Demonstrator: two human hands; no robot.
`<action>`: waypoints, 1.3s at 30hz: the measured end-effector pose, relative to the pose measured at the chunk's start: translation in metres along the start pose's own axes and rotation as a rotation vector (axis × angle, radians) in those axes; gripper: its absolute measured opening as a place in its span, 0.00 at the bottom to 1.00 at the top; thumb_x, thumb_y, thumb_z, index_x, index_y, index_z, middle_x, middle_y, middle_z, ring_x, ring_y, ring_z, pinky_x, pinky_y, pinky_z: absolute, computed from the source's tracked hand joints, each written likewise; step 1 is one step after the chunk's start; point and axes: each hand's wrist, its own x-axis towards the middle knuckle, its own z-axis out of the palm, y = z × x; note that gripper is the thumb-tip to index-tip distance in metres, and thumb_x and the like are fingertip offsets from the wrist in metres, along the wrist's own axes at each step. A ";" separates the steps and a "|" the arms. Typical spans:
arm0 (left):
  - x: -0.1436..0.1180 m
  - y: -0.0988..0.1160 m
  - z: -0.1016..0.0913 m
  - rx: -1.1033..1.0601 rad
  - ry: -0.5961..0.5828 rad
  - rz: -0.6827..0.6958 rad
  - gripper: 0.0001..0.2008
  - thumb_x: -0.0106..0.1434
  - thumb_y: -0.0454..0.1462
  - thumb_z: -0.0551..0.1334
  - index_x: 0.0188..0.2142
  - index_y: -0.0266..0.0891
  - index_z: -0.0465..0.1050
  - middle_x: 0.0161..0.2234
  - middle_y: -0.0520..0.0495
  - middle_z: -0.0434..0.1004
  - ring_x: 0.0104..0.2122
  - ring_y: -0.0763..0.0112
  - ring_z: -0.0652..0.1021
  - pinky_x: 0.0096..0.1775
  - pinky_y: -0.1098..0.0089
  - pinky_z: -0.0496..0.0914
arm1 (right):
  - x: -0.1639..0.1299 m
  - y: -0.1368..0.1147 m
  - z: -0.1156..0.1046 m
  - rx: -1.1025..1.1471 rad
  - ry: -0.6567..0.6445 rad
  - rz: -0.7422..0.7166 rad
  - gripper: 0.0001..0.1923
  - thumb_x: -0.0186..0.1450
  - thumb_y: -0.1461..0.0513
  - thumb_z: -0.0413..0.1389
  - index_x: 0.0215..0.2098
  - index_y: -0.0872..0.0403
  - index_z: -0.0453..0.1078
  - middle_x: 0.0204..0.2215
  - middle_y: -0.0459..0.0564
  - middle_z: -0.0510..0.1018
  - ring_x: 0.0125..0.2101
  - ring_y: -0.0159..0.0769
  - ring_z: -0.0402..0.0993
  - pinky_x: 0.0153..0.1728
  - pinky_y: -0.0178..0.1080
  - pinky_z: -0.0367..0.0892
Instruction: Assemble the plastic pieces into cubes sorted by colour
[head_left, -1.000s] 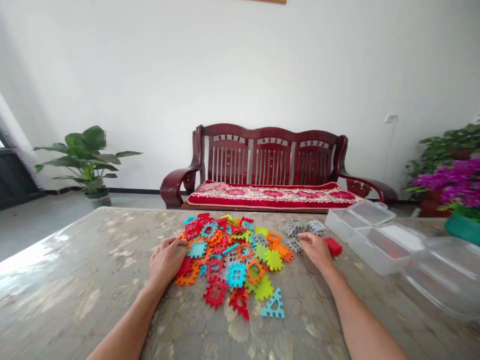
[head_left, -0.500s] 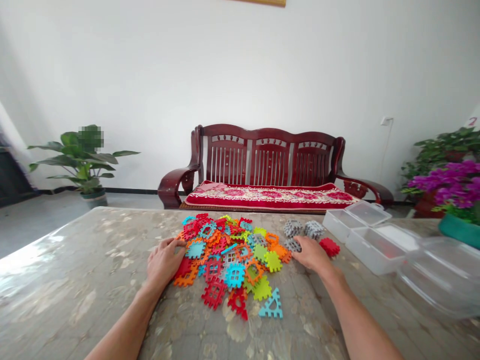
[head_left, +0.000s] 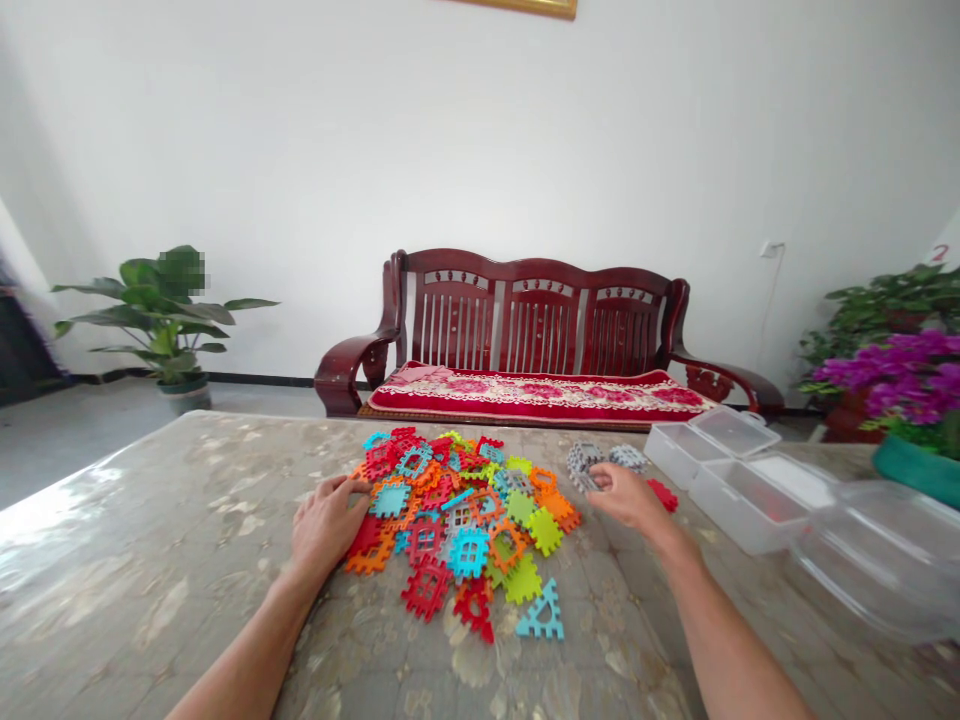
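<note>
A heap of colourful interlocking plastic tiles [head_left: 469,552] with toothed edges lies on the table in front of me. My left hand [head_left: 330,520] rests at the heap's left side, its fingers loosely laid against the red and orange tiles and holding nothing I can see. To the right of the heap, my right hand [head_left: 624,493] pinches a grey interlocking tile, mostly hidden by the fingers, against a grey tile stack [head_left: 583,457]. Just behind that hand sits a second grey stack [head_left: 628,458]. A red tile stack [head_left: 662,494] is partly covered by the hand.
Clear plastic boxes [head_left: 742,505] with lids stand at the table's right side. A light-blue triangular tile [head_left: 541,622] lies at the heap's near edge. Purple flowers in a teal pot [head_left: 919,465] are far right. Behind the table is a wooden bench [head_left: 536,310].
My right hand has moved slightly away from me, bringing the grey tile to the left grey stack. My left hand has stayed at the heap's edge.
</note>
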 end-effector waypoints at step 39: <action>-0.001 -0.001 0.002 -0.025 0.030 0.014 0.18 0.64 0.44 0.52 0.45 0.49 0.78 0.57 0.46 0.71 0.54 0.56 0.73 0.56 0.56 0.64 | 0.066 -0.042 -0.006 -0.476 -0.046 0.178 0.26 0.61 0.52 0.54 0.51 0.61 0.70 0.49 0.70 0.76 0.48 0.55 0.75 0.44 0.47 0.68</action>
